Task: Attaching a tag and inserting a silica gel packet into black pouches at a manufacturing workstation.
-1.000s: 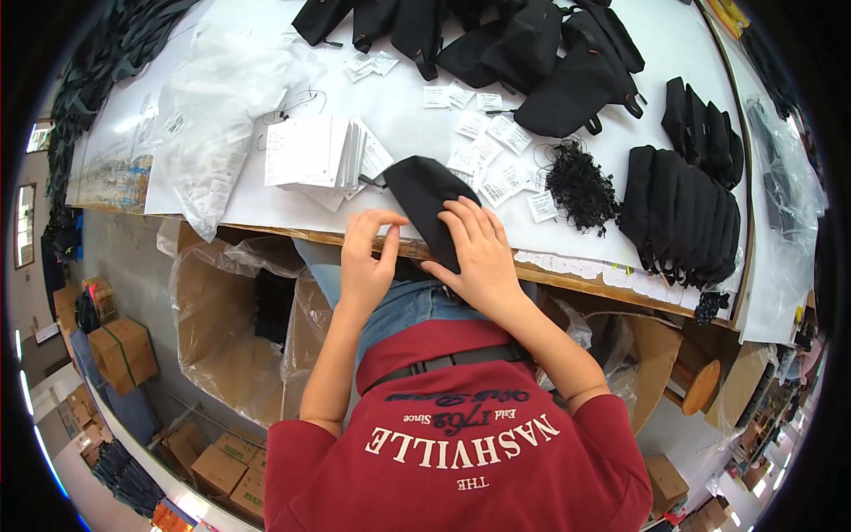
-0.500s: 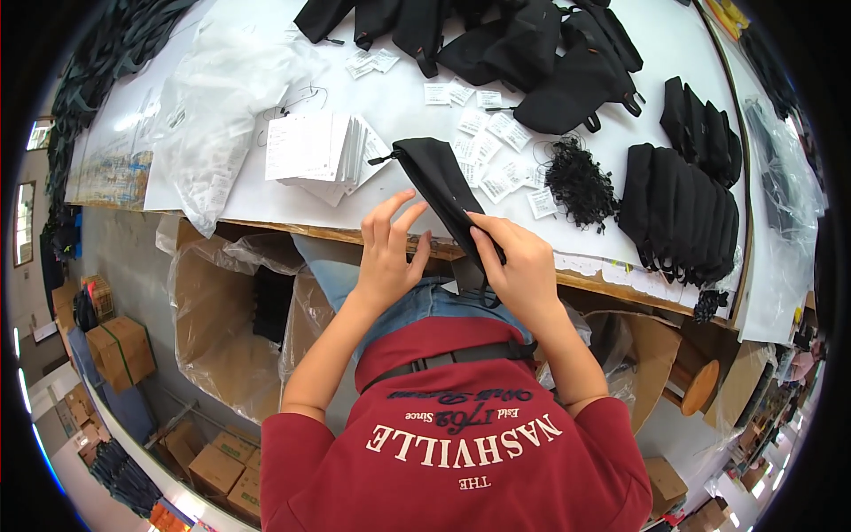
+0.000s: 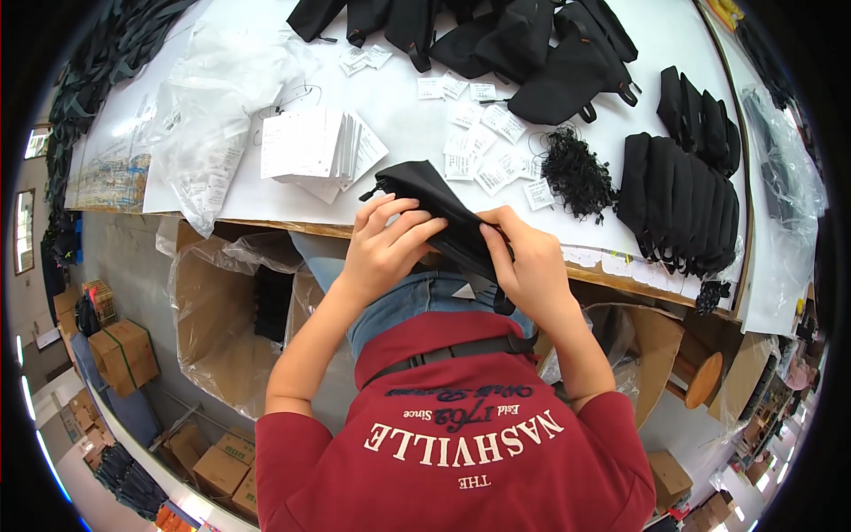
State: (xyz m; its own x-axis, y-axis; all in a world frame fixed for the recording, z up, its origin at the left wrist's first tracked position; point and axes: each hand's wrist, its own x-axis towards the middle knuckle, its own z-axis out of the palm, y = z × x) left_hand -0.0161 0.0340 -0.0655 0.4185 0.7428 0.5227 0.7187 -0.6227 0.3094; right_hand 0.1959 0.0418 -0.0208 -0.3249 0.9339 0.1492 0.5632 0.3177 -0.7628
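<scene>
A black zip pouch [image 3: 448, 213] is held at a slant over the table's front edge, its far end with a zipper pull pointing up and left. My left hand [image 3: 386, 244] is closed on the pouch's left side, fingers over the fabric and thumb out of sight. Near the lower right end, my right hand [image 3: 530, 262] pinches the pouch between thumb and fingers. A dark strap loop hangs below the right hand. Beyond the pouch lie scattered small white labels [image 3: 470, 142] and a tangle of black cords [image 3: 574, 173].
On the white table [image 3: 390, 106] are a stack of white cards [image 3: 301, 146], a clear plastic bag [image 3: 208, 124], a heap of black pouches [image 3: 558, 62] and a neat row of black pouches [image 3: 681, 199]. Below the edge stands a plastic-lined cardboard box [image 3: 213, 319].
My left hand has gone from beside the pouch to gripping it. The pouch's far end has come lower and left, and it looks wider. My right hand has shifted slightly right.
</scene>
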